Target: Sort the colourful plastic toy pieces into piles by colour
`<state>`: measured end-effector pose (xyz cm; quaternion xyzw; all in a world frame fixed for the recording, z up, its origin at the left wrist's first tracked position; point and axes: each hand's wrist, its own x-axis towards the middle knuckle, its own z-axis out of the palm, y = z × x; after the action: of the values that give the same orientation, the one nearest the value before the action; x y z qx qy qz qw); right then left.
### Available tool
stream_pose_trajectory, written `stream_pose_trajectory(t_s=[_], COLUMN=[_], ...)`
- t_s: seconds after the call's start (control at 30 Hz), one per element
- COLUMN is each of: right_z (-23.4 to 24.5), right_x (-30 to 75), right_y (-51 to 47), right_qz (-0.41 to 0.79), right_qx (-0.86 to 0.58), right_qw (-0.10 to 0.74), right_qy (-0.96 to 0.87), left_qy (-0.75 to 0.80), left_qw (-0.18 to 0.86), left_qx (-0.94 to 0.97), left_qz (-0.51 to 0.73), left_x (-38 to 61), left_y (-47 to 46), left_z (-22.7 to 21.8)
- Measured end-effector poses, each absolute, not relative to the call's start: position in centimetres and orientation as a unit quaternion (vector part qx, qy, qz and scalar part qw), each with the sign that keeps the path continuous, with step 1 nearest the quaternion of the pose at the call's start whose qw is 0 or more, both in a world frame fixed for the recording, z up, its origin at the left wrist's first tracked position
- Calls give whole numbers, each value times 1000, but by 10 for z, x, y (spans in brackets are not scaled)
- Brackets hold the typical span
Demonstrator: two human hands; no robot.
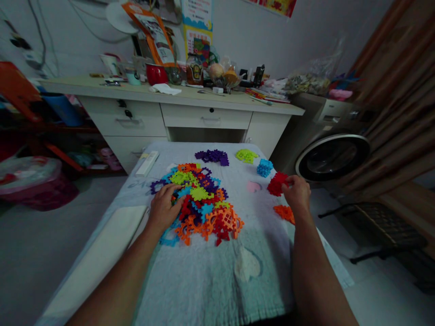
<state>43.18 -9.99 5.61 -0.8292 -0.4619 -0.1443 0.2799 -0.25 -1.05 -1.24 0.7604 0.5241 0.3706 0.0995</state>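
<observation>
A mixed pile of plastic gear pieces [200, 194] in orange, red, blue, purple and lime lies left of centre on the cloth-covered table. My left hand [165, 208] rests on the pile's left side, thumb and fingers apart. On the right, my right hand [297, 192] pinches a red gear piece at the edge of a red heap [277, 183]; the fingers partly hide it. Sorted by colour nearby are a blue heap [264, 167], a lime heap [246, 156], a purple heap [212, 156] and an orange heap [284, 213].
A white box-like strip [147, 164] lies at the table's far left. Behind stands a white-fronted desk [207, 115] bearing a jar [195, 70], a red pot [156, 74] and other clutter. A washing machine [333, 145] and a dark metal-framed seat [390, 226] are to the right.
</observation>
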Motion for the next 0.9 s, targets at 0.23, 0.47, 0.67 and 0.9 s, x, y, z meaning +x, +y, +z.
stream_pose_trajectory(t_s=[0.23, 0.47, 0.67, 0.9], right_z=[58, 56, 40, 28], right_x=[430, 400, 337, 292], right_y=[-101, -89, -84, -99], right_qz=[-149, -140, 135, 278], right_qx=[-838, -756, -598, -501], right_qw=[286, 376, 312, 155], right_qy=[-441, -517, -726, -805], left_qy=[526, 525, 523, 528], left_qw=[102, 97, 107, 124], left_qx=[761, 762, 763, 753], left_qz=[366, 365, 365, 372], left_x=[-3, -3, -2, -1], left_y=[-11, -10, -12, -17], left_z=[-12, -13, -9, -5])
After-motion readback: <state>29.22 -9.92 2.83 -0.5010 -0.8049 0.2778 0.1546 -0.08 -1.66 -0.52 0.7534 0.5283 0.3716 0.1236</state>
